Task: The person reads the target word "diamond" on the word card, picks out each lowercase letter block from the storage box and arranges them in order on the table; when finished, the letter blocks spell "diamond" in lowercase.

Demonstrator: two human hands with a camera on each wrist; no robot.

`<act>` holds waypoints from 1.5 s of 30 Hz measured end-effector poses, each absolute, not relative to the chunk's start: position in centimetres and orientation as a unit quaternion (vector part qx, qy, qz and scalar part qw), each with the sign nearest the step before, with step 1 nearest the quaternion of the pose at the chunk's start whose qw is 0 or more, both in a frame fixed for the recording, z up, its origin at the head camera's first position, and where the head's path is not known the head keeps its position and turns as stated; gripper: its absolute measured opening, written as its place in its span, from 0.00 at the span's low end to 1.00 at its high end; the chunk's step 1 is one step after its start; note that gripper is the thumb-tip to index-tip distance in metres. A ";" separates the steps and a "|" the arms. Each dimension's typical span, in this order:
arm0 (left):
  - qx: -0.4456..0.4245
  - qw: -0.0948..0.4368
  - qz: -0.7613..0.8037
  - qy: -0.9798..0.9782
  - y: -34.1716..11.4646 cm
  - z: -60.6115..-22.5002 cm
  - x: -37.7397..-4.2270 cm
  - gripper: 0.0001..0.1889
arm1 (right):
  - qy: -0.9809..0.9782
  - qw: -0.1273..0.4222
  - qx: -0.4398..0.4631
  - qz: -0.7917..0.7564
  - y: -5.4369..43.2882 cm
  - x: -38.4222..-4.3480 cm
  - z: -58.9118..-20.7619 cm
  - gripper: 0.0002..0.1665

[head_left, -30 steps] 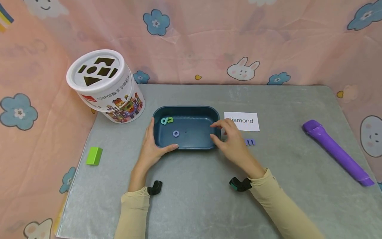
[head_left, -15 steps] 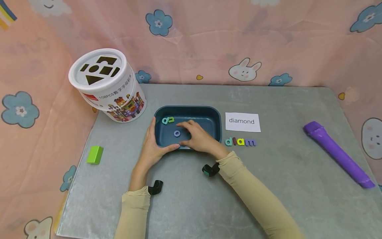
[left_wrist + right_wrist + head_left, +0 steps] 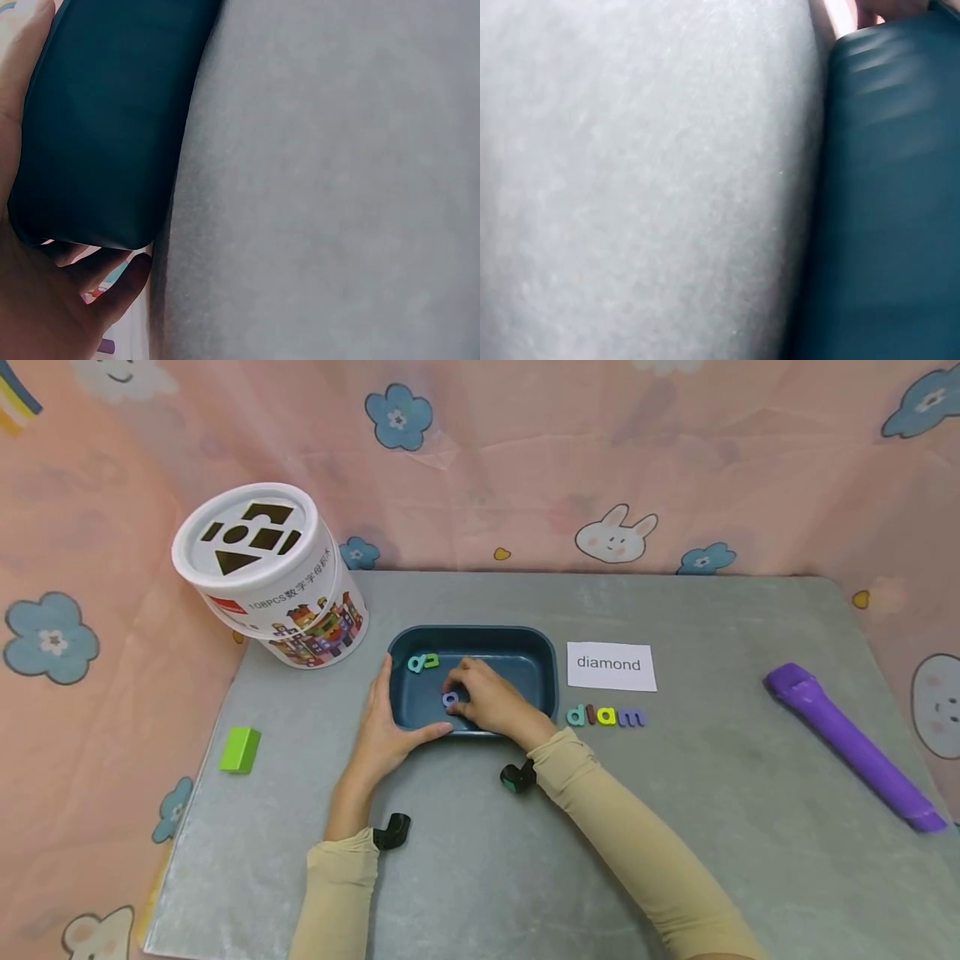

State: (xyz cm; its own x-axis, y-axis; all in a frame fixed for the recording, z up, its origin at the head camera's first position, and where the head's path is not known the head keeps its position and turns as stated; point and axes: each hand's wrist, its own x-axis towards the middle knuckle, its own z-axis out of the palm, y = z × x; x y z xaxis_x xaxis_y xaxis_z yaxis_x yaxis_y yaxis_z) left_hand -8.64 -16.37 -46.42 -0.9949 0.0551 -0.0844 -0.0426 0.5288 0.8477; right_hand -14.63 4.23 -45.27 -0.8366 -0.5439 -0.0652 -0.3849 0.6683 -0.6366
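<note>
The right hand (image 3: 491, 695) reaches over the near right corner of a dark blue rectangular tray with rounded corners (image 3: 480, 642). Its grip is closed on a small purple ring-shaped letter (image 3: 446, 700), pinched between thumb and fingers, inside the tray left of centre. The left hand (image 3: 381, 737) grips the tray at the near left corner: thumb along the near rim, fingers along the outer left wall. A teal round-bowled letter (image 3: 421, 663) and a light green angular letter (image 3: 431, 657) lie side by side toward the tray's far left corner.

A white rectangular card printed "diamond" (image 3: 612, 666) lies on the grey counter (image 3: 465, 860), right of the tray. On the near side of the card, left to right, lie a teal letter d (image 3: 575, 717), a narrow dark red letter (image 3: 591, 714), a yellow letter a (image 3: 606, 717) and a purple letter m (image 3: 632, 718). A white cylindrical tub (image 3: 273, 577) stands at the far left; a bright green rectangular block (image 3: 240, 750) lies nearer. A long purple tube (image 3: 855, 747) lies at the right
</note>
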 end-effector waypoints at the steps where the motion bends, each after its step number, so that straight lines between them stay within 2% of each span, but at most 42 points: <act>1: 0.004 0.051 0.484 0.874 -16.4 -46.5 -8.6 0.72 | 0.906 0.117 -0.253 -0.318 4.2 -14.6 -45.3 0.13; 9: 0.001 0.058 0.476 0.878 -16.2 -46.5 -8.6 0.73 | 0.886 -0.020 -0.250 -0.389 6.3 -13.3 -44.2 0.17; 14: -0.002 0.059 0.475 0.878 -16.3 -46.3 -8.5 0.73 | 0.863 -0.089 -0.257 -0.426 9.5 -12.0 -43.1 0.15; 21: -0.003 0.058 0.477 0.877 -16.3 -46.5 -8.4 0.73 | 0.850 -0.150 -0.162 -0.479 16.0 -10.0 -42.1 0.19; 28: -0.005 0.059 0.479 0.876 -16.3 -46.4 -8.4 0.72 | 0.885 -0.129 -0.056 -0.444 22.8 -8.5 -42.3 0.17; 34: -0.003 0.058 0.477 0.877 -16.3 -46.5 -8.4 0.72 | 0.921 -0.105 -0.025 -0.374 27.2 -7.6 -43.8 0.16; 45: -0.001 0.057 0.477 0.877 -16.3 -46.4 -8.4 0.72 | 0.941 -0.056 -0.030 -0.332 28.7 -6.7 -46.1 0.17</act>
State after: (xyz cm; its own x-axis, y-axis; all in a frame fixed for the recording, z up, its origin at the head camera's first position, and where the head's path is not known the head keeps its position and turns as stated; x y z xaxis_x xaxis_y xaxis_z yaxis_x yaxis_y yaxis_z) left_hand -8.39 -16.29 -46.43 -0.9935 0.0531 -0.1007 -0.0557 0.5453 0.8364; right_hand -6.66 28.65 -46.08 -0.9919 -0.0185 0.1257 -0.0932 0.7783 -0.6210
